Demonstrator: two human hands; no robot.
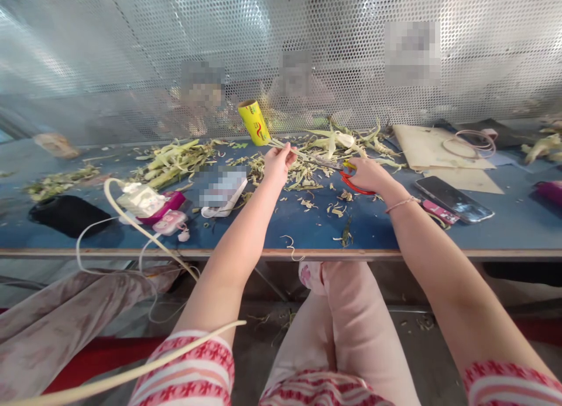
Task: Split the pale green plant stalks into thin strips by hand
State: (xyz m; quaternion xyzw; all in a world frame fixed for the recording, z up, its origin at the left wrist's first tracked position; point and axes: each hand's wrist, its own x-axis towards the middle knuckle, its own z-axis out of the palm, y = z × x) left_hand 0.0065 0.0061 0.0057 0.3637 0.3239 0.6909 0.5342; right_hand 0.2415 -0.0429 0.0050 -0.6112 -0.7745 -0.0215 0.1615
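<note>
L hand has fingers pinched tight on a thin strip, up over scraps on the surface. R hand fingers grip scissors, blades nr strip. If L fingers slip too close, they might get cut.

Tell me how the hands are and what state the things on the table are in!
Left hand: pinching a pale strip
Right hand: gripping scissors
Scissors: held; can't tell if open or shut
Yellow tube: on end, hollow top showing
Black smartphone: lying flat, screen dark
Leaf scraps: scattered
Long yellow-green leaves: heaped
Tan paper: lying flat
</note>
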